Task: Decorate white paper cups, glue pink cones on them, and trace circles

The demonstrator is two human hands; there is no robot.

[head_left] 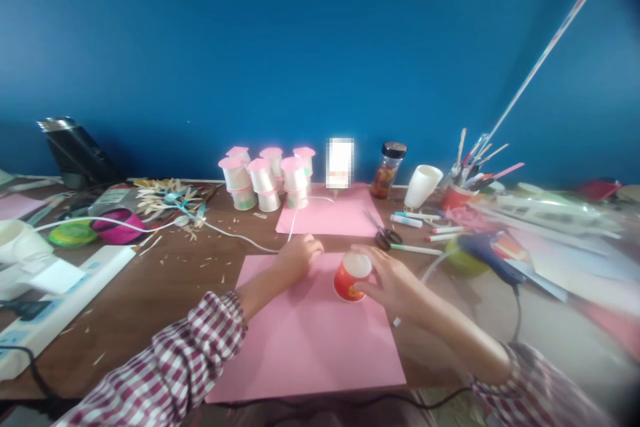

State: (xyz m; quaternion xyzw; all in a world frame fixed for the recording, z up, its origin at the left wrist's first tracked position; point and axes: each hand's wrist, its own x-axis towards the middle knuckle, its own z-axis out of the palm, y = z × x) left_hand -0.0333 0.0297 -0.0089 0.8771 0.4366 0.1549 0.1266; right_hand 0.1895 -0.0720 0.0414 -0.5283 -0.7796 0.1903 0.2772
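My right hand (395, 279) is closed around the right side of a red paper cup (345, 281), thumb and fingers on its wall. The cup's white inside faces up and toward the back. It is over the upper right part of a pink paper sheet (310, 347); whether it touches the sheet I cannot tell. My left hand (300, 257), fingers curled in, rests at the sheet's upper edge, left of the cup. Anything inside those fingers is hidden.
Paper cups (250, 177) with pink tops stand stacked at the back. Scissors (387, 238) and markers (407, 220) lie right of a second pink sheet (325, 217). A glue gun (493, 257) is at the right, a power strip (70, 307) at the left. A white cord crosses the table.
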